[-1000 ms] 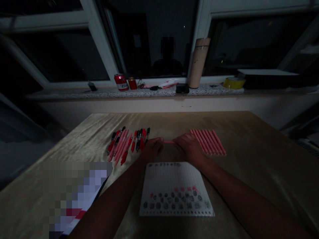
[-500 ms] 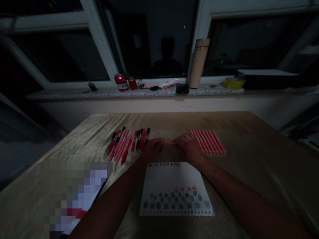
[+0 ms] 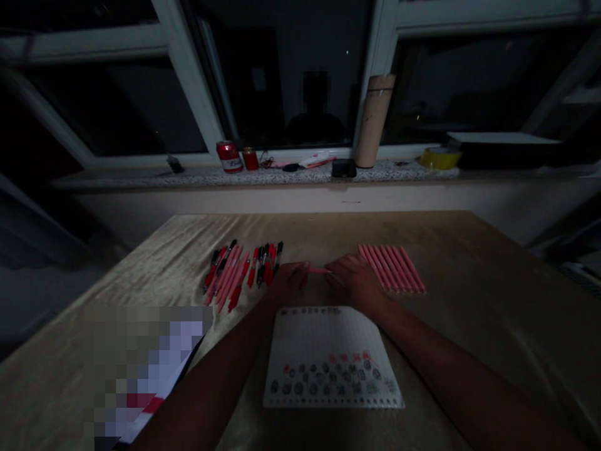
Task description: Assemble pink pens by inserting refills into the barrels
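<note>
Between my two hands lies a pink pen (image 3: 319,271), held level just above the far edge of the notepad. My left hand (image 3: 290,280) pinches its left end, and my right hand (image 3: 351,280) is closed around its right end. Beside my right hand, several pink pens (image 3: 392,269) lie in a neat slanted row. To the left of my left hand are a loose pile of pink, red and black pens (image 3: 228,275) and a smaller group of red and black pens (image 3: 265,263). A lined sheet (image 3: 328,338) with black and red scribbles lies under my wrists.
A blurred-out flat object (image 3: 159,376) is at the left front of the cloth-covered table (image 3: 451,376). On the windowsill stand a red can (image 3: 229,156), a small red jar (image 3: 250,159), a tall tube (image 3: 375,122), a dark box (image 3: 344,167) and yellow tape (image 3: 440,158).
Almost nothing differs. The fingers of my right hand have shifted slightly on the pink pen; the pens and the sheet stay in place.
</note>
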A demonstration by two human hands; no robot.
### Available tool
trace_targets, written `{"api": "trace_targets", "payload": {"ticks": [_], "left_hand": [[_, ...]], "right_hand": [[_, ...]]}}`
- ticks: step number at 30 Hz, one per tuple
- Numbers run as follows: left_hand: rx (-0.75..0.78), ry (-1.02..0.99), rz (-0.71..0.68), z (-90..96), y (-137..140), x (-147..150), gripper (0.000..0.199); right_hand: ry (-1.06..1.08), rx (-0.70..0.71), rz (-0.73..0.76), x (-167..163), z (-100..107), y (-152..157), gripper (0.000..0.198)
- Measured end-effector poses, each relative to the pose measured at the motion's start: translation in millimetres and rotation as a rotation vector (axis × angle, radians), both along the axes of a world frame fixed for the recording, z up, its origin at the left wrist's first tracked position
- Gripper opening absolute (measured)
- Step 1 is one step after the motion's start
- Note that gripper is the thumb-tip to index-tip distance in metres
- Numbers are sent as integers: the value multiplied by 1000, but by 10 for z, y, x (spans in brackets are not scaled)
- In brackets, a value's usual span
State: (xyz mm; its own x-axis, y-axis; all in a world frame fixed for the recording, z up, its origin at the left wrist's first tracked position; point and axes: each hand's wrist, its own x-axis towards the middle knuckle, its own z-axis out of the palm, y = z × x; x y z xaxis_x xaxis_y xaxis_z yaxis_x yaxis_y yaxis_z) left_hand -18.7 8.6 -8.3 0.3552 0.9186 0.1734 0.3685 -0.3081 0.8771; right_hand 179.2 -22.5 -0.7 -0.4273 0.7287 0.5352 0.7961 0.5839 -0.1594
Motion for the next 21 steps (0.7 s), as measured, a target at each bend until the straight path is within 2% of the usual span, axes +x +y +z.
{"api": "trace_targets", "payload": {"ticks": [8,15,21], "left_hand": [[32,24,-34,-35,15,7,49],[32,20,-18,-32,14,1,50],[86,91,-24,-12,17,-6,47]], "right_hand": [[-26,2,4,6,-9,15,19],[-8,-123,-18,-18,7,-22,23],[-78,-224,27,-14,36,-42,25]]}}
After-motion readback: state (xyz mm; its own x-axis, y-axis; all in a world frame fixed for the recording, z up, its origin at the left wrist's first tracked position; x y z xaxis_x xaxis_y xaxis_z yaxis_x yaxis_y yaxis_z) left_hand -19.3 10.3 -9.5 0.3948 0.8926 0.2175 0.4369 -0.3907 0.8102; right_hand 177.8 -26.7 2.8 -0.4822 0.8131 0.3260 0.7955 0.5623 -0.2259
